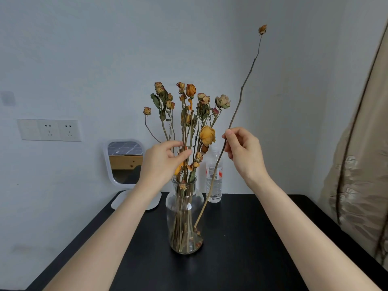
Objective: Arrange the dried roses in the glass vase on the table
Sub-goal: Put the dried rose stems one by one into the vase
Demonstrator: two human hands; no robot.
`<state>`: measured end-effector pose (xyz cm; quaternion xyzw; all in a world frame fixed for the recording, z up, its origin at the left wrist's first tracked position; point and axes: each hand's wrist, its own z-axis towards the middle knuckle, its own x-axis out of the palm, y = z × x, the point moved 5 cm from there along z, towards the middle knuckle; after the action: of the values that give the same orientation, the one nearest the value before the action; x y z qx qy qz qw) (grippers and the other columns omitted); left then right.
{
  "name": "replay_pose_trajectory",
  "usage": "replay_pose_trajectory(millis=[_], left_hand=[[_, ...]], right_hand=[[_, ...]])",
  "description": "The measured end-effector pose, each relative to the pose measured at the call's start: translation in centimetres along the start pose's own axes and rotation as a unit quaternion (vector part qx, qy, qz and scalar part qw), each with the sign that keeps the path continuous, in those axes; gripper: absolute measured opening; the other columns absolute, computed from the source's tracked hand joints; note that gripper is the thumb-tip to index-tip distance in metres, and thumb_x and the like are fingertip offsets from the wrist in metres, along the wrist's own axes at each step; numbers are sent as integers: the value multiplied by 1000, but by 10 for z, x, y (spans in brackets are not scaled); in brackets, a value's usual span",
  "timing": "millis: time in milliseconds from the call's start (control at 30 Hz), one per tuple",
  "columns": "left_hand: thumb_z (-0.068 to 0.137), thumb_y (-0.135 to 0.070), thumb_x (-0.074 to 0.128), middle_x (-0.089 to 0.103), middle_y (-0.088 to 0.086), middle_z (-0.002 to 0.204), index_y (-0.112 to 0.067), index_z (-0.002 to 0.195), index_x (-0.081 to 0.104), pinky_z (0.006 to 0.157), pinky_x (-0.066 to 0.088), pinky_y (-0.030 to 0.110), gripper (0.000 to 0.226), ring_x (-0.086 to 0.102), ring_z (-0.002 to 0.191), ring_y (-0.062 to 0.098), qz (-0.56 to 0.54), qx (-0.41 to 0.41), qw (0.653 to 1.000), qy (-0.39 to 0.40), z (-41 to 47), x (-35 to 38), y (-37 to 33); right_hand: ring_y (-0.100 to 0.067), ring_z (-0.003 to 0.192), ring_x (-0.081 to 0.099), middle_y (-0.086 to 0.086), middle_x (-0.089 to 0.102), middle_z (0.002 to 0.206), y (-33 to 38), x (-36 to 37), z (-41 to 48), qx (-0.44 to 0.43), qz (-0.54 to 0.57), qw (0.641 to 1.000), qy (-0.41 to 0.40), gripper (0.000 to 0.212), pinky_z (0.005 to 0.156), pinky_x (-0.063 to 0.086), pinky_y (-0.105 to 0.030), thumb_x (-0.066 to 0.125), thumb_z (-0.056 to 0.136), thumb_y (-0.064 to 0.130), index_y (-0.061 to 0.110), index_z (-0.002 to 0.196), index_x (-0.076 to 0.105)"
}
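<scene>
- My right hand pinches one long rose partway up its bare stem, thumb and fingertips closed on it.
- That stem runs on a slant: cut end down at 7 o'clock, small dried bud high at 1 o'clock, well above the other blooms.
- Its cut end sits outside the vase, just beside the right wall; I cannot tell whether it touches.
- My left hand pinches stems of the bunch of roses just above the vase's neck.
- The bunch stands nearly upright in the vase, heads fanning toward 12 o'clock.
- The vase stands on the black table, a water bottle behind it at 1 o'clock and a mirror at 10 o'clock.
</scene>
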<state>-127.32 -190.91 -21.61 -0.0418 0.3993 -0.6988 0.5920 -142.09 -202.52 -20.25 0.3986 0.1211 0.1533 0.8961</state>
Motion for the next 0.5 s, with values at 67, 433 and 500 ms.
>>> replay_pose_trajectory(millis=[67, 433, 500], left_hand=[[78, -42, 66, 58, -6, 59, -28, 105, 57, 60, 41, 11, 32, 58, 60, 6, -5, 0, 998, -68, -12, -7, 10], [67, -38, 79, 44, -5, 137, -23, 136, 30, 103, 35, 33, 86, 41, 128, 15, -179, -195, 960, 85, -56, 62, 81], [68, -36, 78, 51, -10, 125, -24, 131, 35, 97, 39, 29, 77, 48, 120, 12, -195, -197, 955, 108, -54, 73, 82]], right_hand=[[-7, 54, 45, 4, 51, 63, 3, 0, 3, -8, 1, 1000, -6, 20, 52, 40, -17, 42, 98, 22, 12, 90, 58], [-2, 53, 46, 7, 49, 61, 29, 12, 20, -65, 45, 996, -40, 22, 52, 40, -14, 40, 99, 21, 24, 83, 55], [-4, 57, 45, 6, 49, 63, 31, 12, 21, -71, 56, 995, -47, 21, 55, 40, -16, 40, 99, 21, 22, 84, 54]])
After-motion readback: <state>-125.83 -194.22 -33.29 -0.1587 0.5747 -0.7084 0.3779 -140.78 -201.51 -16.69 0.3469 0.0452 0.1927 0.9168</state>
